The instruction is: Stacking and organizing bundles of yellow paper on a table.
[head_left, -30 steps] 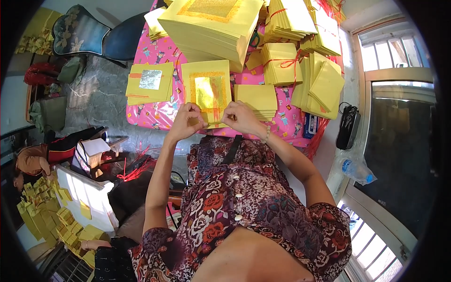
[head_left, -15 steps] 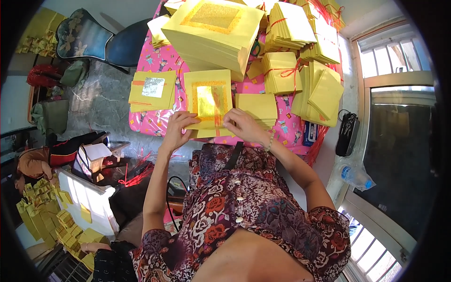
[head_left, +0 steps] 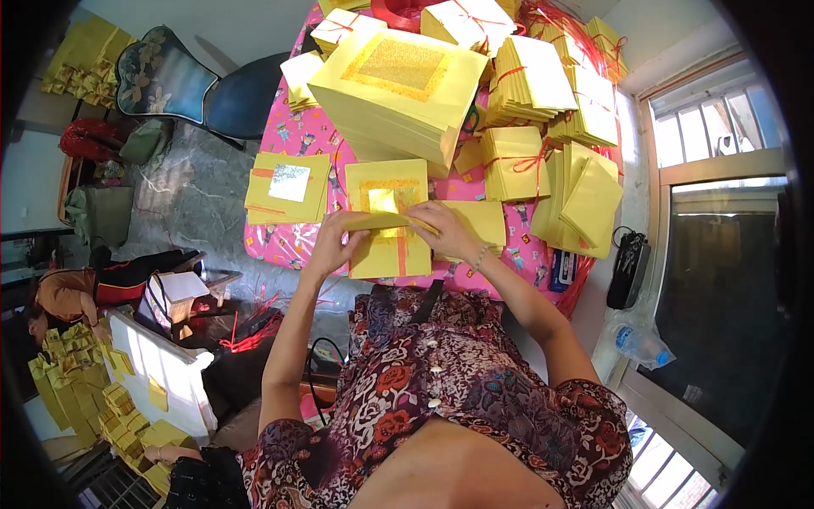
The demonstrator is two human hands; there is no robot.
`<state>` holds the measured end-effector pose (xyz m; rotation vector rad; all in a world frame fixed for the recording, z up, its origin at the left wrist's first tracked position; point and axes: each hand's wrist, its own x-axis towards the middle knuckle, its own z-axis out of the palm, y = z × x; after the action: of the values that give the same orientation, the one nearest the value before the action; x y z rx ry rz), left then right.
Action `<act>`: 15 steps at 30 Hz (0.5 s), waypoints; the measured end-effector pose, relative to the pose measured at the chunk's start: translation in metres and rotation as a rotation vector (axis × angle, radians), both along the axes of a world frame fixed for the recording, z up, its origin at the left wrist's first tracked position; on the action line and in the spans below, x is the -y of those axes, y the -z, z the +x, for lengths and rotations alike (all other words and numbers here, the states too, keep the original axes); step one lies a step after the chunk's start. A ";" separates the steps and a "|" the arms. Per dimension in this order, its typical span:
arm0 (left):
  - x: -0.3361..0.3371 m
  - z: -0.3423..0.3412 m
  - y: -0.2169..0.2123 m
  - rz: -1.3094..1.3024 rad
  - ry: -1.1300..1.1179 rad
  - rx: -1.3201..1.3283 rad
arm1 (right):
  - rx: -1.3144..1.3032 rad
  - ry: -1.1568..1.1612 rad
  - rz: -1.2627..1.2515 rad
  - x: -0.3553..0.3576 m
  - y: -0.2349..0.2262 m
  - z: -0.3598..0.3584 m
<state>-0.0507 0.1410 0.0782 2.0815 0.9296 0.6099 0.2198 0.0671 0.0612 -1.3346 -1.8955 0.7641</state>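
A yellow paper sheet with a shiny gold foil square (head_left: 384,201) lies in front of me on the pink table. Its near part is lifted into a narrow fold across the foil. At the fold's left end, my left hand (head_left: 339,243) is closed on the paper between thumb and fingers. My right hand (head_left: 447,232) pinches the same fold at its right end. Below the fold another yellow sheet (head_left: 388,257) shows, with an orange-red stripe. Right of it, partly behind my right hand, lies a stack of folded yellow paper (head_left: 481,222).
A tall stack of yellow sheets (head_left: 390,110) rises beyond my hands. Red-tied bundles (head_left: 515,165) crowd the right side. Sheets with a silver square (head_left: 289,181) lie left. A plastic bottle (head_left: 642,346) is by the window. At lower left, other people sit near folded paper pieces (head_left: 127,411).
The sheet's near edge has been raised and folded away from me, up to the foil, with both hands on it. The whole view has shifted slightly.
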 end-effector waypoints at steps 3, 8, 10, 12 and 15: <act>-0.006 0.008 0.014 -0.086 -0.147 -0.046 | -0.107 0.228 -0.413 -0.013 -0.003 -0.007; -0.012 0.026 0.015 -0.130 -0.280 0.005 | -0.329 0.448 -0.121 -0.014 -0.006 -0.017; -0.014 0.031 0.014 -0.163 -0.310 -0.024 | -0.303 0.487 -0.087 -0.016 -0.002 -0.016; -0.011 0.033 0.017 -0.198 -0.340 -0.055 | -0.261 0.523 -0.080 -0.017 -0.003 -0.018; -0.006 0.036 0.020 -0.116 -0.403 0.023 | -0.228 0.601 -0.167 -0.022 -0.002 -0.024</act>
<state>-0.0150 0.1471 0.0578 1.7909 1.3533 0.7626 0.1963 0.0896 0.0629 -1.7205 -1.1755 0.7268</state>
